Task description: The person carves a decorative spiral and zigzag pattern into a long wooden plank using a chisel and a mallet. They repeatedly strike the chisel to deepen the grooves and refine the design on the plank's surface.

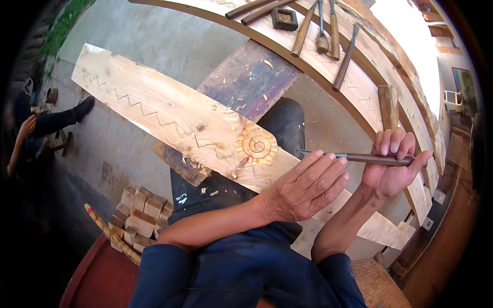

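Right of centre, the right hand gripped a chisel; the left hand met its front end (pinch hidden), seemingly for steadiness.

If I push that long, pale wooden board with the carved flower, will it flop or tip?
The long, pale wooden board would probably stay stiff, looking like solid wood. Its left end overhangs the dark, worn plank, so pressing there might tip it.

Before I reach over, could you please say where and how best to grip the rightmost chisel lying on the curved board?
I'd take that chisel by its dark handle, probably from the curved board's near edge: the handle's end lies toward that edge, while the metal blade points away.
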